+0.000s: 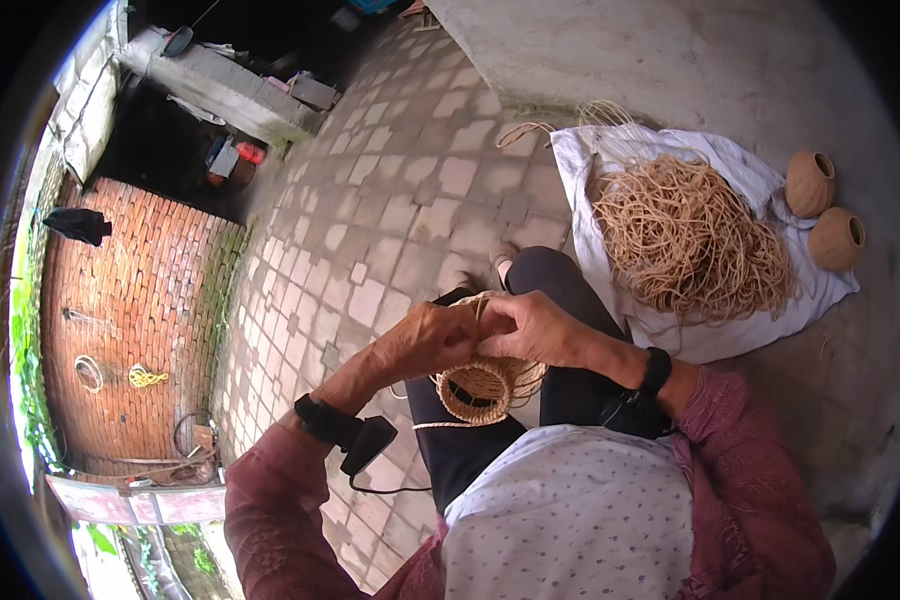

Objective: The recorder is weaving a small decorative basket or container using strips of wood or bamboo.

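Observation:
I hold a woven basket (515,385) of pale cord between my thighs, its round opening tilted to show below my fingers. My left hand (437,333) is closed at the upper part of the basket, fingers curled by a strand of cord. My right hand (525,330) is closed there too, thumb and fingers meeting near my left fingertips; what exactly is pinched is partly hidden. A loose cord end (435,425) lies across my left thigh. Both wrists carry black straps with devices.
At my right, a white cloth (820,305) bears a tangled heap of tan cord (685,235), with two round brown pots (835,240) beside it against a concrete wall (720,60). A paved floor (370,220) reaches a brick wall (140,290) with hanging coils and a low concrete ledge (220,90).

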`<action>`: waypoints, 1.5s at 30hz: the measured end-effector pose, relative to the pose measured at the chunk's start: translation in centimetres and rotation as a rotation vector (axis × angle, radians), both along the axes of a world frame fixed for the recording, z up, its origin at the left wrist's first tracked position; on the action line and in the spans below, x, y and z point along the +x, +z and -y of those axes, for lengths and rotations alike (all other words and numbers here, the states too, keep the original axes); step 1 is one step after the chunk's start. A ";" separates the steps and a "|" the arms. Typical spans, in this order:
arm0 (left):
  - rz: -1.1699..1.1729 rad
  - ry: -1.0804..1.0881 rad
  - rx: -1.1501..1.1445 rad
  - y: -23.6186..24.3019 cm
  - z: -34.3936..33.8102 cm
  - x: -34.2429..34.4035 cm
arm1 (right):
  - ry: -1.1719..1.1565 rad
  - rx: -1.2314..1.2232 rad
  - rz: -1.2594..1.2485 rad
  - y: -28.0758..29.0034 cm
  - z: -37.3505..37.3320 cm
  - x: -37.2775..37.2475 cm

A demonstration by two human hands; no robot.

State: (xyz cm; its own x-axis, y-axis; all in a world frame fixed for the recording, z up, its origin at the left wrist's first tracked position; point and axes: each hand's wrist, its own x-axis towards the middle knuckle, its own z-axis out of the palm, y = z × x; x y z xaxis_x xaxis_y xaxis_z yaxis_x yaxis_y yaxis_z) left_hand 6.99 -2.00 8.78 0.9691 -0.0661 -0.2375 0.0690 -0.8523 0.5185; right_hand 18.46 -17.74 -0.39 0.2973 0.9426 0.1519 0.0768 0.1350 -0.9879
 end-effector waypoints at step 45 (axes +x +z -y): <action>0.519 0.425 0.072 -4.6 4.3 -6.9 | -0.001 -0.174 0.629 2.5 2.1 -1.0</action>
State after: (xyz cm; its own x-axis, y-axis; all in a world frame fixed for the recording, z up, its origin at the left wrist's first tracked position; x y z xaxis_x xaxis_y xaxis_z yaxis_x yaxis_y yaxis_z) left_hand 0.11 -6.30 4.21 0.8970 0.3448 0.2766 0.1631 -0.8398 0.5179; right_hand 17.43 -19.88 2.09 0.2022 0.9690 0.1421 0.6478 -0.0235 -0.7614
